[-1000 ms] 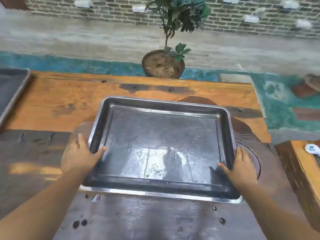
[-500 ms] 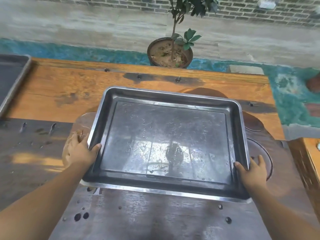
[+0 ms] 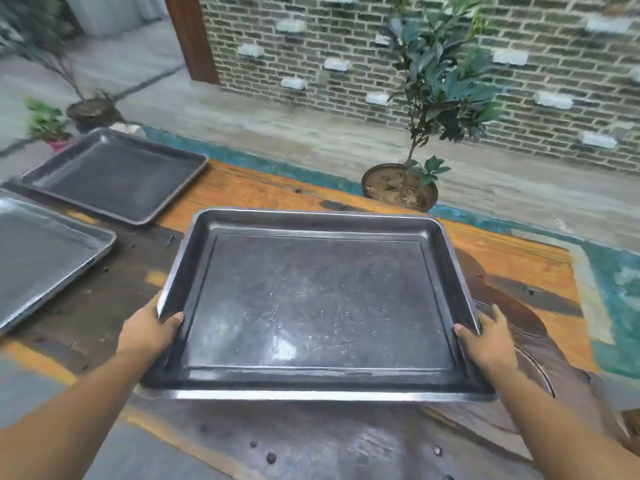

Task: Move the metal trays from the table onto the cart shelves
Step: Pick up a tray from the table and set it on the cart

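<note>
A large metal tray (image 3: 318, 306) fills the centre of the frame, held level over the wooden table (image 3: 512, 258) by both hands. The left hand (image 3: 149, 329) grips the tray's left rim near the front corner, thumb hooked over the edge and fingers tucked beneath, out of sight. The right hand (image 3: 488, 336) grips the right rim opposite, thumb laid on the inner wall and fingers curled around the outside. Whether the tray's underside touches the table cannot be told. 2 more trays lie on the table: a dark tray (image 3: 114, 174) at upper left and a paler tray (image 3: 41, 251) at the left edge. A potted plant (image 3: 401, 188) stands on the floor beyond the table, before a brick wall (image 3: 346, 46).
</note>
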The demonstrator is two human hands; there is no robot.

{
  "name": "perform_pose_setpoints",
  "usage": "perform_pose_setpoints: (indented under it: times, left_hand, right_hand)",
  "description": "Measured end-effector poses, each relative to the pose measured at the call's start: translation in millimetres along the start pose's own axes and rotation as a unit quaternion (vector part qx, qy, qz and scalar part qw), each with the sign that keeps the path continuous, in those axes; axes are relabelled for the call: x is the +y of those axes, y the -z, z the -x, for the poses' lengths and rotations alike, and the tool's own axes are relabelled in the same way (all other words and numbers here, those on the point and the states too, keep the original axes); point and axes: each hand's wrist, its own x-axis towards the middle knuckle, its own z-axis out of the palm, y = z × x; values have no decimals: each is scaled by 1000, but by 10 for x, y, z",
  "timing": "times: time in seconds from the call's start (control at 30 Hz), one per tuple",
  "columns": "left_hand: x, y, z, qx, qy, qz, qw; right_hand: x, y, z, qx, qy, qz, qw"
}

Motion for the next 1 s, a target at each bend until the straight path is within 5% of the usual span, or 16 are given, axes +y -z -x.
perform_pose_setpoints:
  times: [0.27,0.53,1.0]
  left_hand:
    - [-1171,1306,900,121,123,54,984]
    - [-2811,2263,1540,236,241,107,936]
    - [-5145,3866,1571,325,344,152,868]
  right_hand:
    - [-1792,-241,285,-102,166,-47,980]
    - [-3769,-1228,1276,-194,299,-40,933]
    - [-6576,-2976,3173,-279,427,-35,859]
